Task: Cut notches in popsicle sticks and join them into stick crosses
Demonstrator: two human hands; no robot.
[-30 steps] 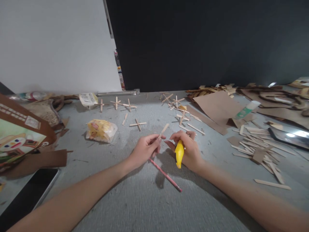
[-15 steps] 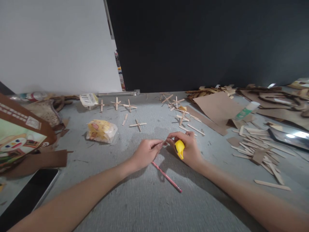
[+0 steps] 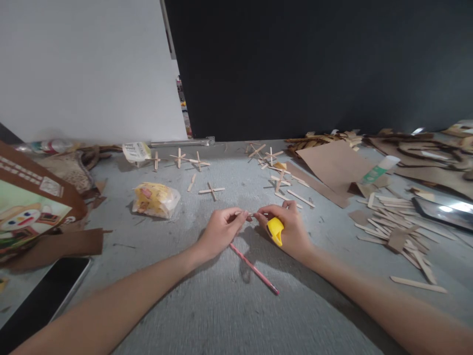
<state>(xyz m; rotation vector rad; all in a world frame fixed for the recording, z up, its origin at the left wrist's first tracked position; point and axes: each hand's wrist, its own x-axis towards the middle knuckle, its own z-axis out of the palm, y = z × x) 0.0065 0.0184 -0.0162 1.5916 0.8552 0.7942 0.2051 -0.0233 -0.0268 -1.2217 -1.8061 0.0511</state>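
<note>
My left hand [image 3: 220,230] is closed in a pinch over the middle of the table, on a small pale piece like a bit of wooden craft stick [image 3: 251,214]. Facing it, my right hand [image 3: 290,228] is closed around a yellow tool [image 3: 275,230], perhaps a cutter; its working end is hidden by my fingers. The right fingertips meet the small piece from the other side. Below the hands lies a pink pencil [image 3: 254,269], its upper end near my left fingers. Farther back, crossed craft sticks [image 3: 212,191] rest on the table.
Loose craft sticks [image 3: 406,236] lie in a pile at the right, near a phone [image 3: 443,212] and a glue stick [image 3: 380,170] by brown cardboard [image 3: 328,165]. At left are a yellow-and-clear packet [image 3: 155,199], a printed brown bag [image 3: 33,207] and a dark phone [image 3: 48,296].
My left hand has shifted slightly left, and the fingertips have changed position around the small piece. The right hand and yellow tool have tilted slightly.
</note>
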